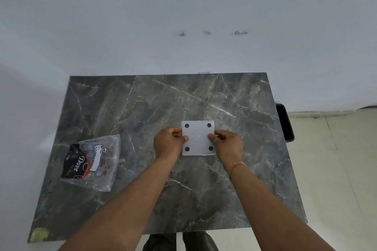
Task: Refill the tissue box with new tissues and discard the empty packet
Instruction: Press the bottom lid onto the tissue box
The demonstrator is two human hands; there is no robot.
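A white square tissue box (198, 138) lies bottom-up on the dark marble table (155, 108), showing four black round feet at its corners. My left hand (168, 143) grips its left edge and my right hand (227, 144) grips its right edge, thumbs pressed on the white base. A flattened clear plastic packet (92, 162) with a black and red "Dove" print lies on the table to the left, well apart from both hands. No loose tissues are visible.
A black bin (284, 122) stands on the floor just past the table's right edge. A white wall runs behind the table. Pale floor tiles lie to the right. My shoes show below the front edge.
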